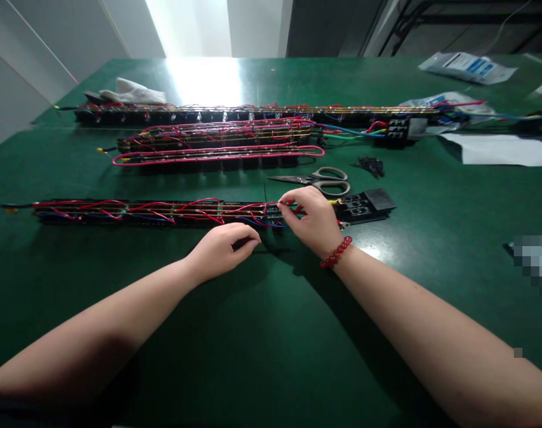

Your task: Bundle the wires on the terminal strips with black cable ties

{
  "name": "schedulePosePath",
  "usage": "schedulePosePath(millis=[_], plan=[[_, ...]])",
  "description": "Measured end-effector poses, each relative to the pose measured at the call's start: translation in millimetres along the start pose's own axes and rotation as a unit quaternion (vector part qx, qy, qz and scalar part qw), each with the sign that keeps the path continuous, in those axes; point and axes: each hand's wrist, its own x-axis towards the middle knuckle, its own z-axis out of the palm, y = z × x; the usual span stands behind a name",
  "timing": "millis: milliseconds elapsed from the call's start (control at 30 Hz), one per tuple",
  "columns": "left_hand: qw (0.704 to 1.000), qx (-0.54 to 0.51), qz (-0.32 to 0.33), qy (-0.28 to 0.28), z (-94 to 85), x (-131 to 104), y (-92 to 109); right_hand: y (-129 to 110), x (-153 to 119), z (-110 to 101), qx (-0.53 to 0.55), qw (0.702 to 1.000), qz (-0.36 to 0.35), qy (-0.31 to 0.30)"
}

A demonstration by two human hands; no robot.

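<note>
My left hand (223, 252) is just in front of a long black strip assembly (150, 211), which has brass rails and red and blue wires. Its thumb and forefinger are pinched together; what they hold, if anything, is too small to tell. My right hand (315, 220), with a red bead bracelet at the wrist, reaches over the assembly's right part. Its thumb and fingertips close at the wires there, and what lies between them is hidden. A thin black strip (265, 191) stands up beside those fingertips. The black terminal block (360, 205) is right of this hand.
Scissors (315, 178) lie behind my right hand, beside a pile of small black pieces (369, 166). Further back are two more wired assemblies (217, 139), a white glove (132, 92), white paper (498, 148) and plastic packets (467, 66) on the green table (235, 356).
</note>
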Motion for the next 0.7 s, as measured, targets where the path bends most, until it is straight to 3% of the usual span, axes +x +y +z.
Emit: schedulePosePath(millis=[300,700], plan=[[0.990,0.102,-0.088,0.033,10.9,22.2,8.4,1.7,-0.7,-1.3,-0.013,1.000,-0.004,0.009],[0.990,0.131,-0.031,0.033,12.5,14.3,0.3,-1.7,-3.7,-2.7,-0.042,0.999,0.020,-0.017]])
